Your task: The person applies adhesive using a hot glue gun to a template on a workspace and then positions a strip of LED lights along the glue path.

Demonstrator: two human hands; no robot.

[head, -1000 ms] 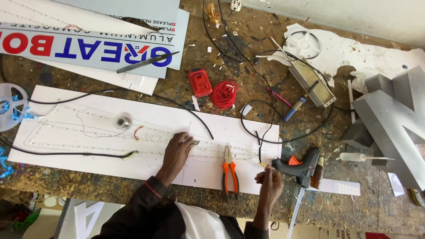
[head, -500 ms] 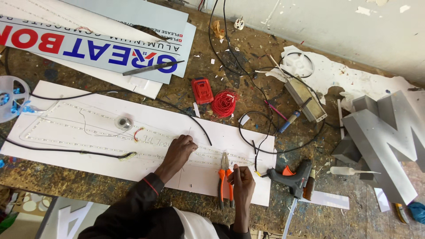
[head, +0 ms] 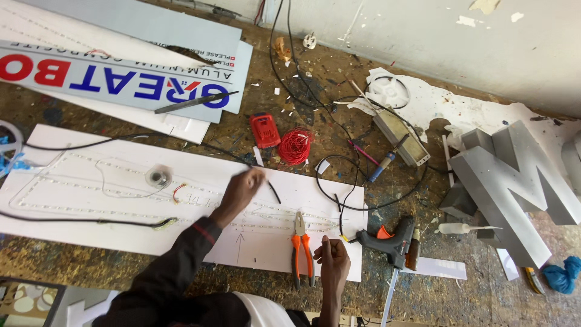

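Dark sleeve (head: pixel 181 266), red-striped cuff (head: pixel 207 231)

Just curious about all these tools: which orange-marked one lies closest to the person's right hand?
The orange-handled pliers, flat on the white panel beside the right hand. The black glue gun with its orange trigger lies farther right.

A red wire coil (head: pixel 295 146) lies beside a red battery pack (head: pixel 264 130) on the worn table (head: pixel 91 266). Right of them sit a black glue gun (head: pixel 392 240), a grey metal letter (head: pixel 514 181) and a blue rag (head: pixel 560 274).
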